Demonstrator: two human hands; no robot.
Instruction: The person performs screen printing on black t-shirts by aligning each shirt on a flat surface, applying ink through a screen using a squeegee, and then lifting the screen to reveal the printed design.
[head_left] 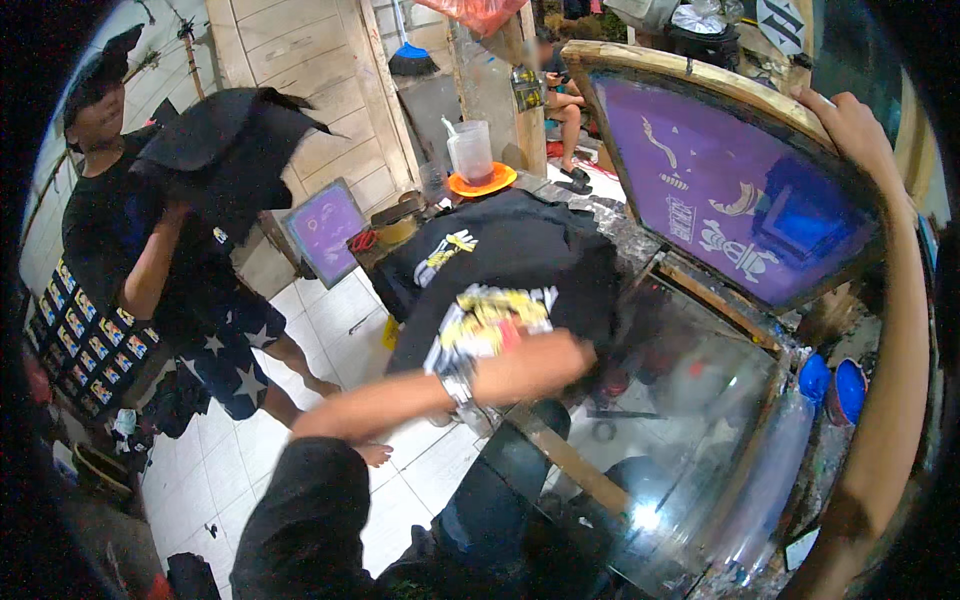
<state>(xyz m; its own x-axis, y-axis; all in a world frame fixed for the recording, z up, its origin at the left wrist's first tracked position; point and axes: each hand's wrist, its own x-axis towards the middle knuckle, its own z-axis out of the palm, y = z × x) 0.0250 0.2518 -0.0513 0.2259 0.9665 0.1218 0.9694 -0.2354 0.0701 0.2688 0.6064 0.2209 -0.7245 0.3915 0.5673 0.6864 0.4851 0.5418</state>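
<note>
My right hand (848, 125) grips the upper corner of a wooden screen-printing frame (690, 66), which is tilted up on its edge. Its mesh (735, 190) is purple, with pale design openings and a patch of blue ink. My left hand (555, 362) is smeared by motion over a black T-shirt (530, 235); its fingers are hidden. Yellow and white prints show on the shirt, one of them partly behind my left arm. Below the raised frame lies a glass-topped printing table (690, 400), reflecting a bright light.
A person (150, 220) at the left holds up a black garment (225, 150). A cup (470, 150) stands on an orange plate (482, 181) at the back. Blue ink containers (850, 390) sit at the right. A purple screen (325, 230) leans near the doorway.
</note>
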